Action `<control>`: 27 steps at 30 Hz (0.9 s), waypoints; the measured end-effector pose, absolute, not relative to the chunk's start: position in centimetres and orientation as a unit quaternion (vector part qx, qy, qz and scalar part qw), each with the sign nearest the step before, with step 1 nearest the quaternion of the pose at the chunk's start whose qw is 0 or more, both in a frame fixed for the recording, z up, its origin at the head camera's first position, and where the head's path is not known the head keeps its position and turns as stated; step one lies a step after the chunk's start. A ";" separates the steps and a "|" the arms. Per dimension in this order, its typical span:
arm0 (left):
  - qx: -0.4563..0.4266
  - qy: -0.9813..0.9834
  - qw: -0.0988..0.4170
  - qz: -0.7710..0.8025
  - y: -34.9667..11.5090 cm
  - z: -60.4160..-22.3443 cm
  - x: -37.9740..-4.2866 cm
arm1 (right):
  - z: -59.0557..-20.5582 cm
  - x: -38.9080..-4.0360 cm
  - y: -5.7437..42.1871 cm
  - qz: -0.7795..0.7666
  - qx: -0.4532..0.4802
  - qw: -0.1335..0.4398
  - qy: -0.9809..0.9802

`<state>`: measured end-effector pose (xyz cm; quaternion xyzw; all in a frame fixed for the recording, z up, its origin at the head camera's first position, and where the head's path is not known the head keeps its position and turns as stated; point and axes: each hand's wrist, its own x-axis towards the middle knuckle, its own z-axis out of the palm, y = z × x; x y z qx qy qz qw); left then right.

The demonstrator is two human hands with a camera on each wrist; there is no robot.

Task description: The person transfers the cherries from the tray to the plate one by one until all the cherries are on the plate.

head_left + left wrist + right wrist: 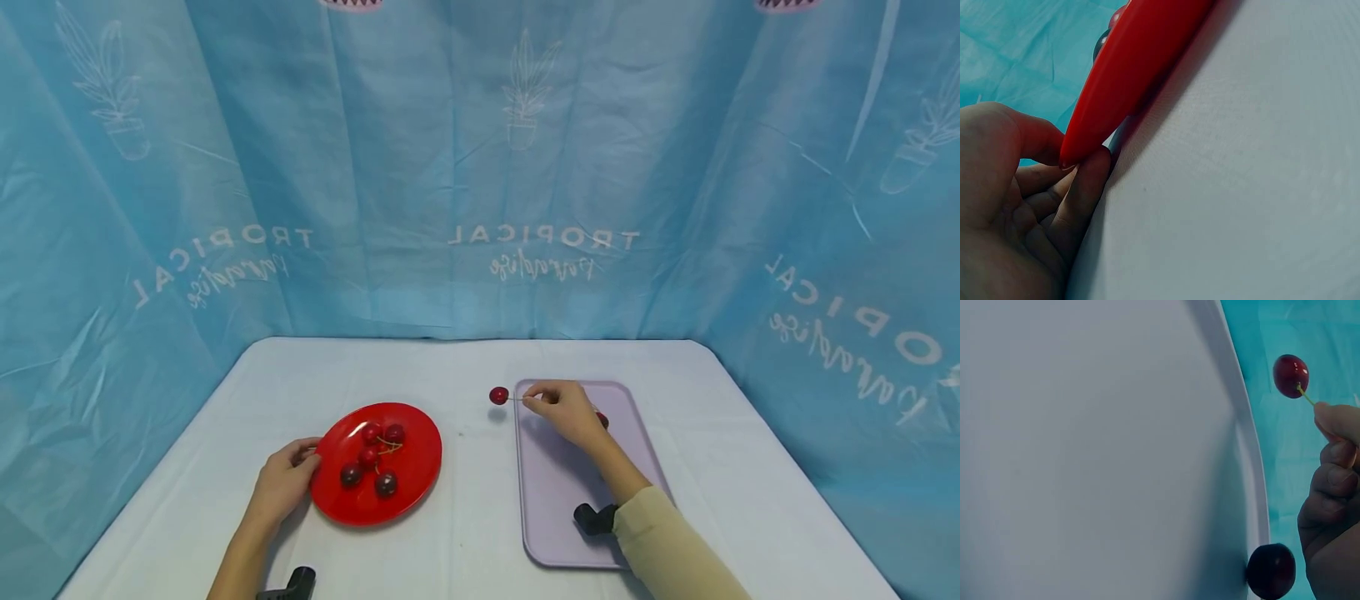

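My right hand [564, 410] pinches a red cherry [498, 396] by its thin stem, between thumb and fingertip. The cherry hangs just past the left side of the pale purple tray [551, 533], with its shadow below. In the right wrist view a dark cherry [1271, 571] sits at the tray's edge; in the head view my wrist partly hides it. My left hand [282, 482] grips the rim of a red plate [341, 506], thumb and fingers on either side of it. Several cherries [368, 456], some with stems, lie on the plate.
A white cloth [480, 533] covers the table under the plate and tray. Blue curtains [420, 167] with printed lettering hang at the back and both sides. A black wrist mount [595, 519] extends over the tray, and another [300, 582] is near the front edge.
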<state>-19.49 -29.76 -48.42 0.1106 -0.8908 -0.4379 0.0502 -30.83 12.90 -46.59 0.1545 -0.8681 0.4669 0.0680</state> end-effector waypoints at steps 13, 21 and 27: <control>0.113 -0.893 0.048 -0.434 -29.9 -48.3 -19.5 | -46.4 -30.4 11.4 0.465 0.193 0.064 -0.861; 0.108 -0.891 0.049 -0.437 -29.7 -48.2 -19.5 | -46.3 -29.7 10.5 0.449 0.207 0.056 -0.867; 0.108 -0.892 0.048 -0.436 -29.7 -48.1 -19.5 | -46.0 -29.2 9.6 0.456 0.217 0.044 -0.862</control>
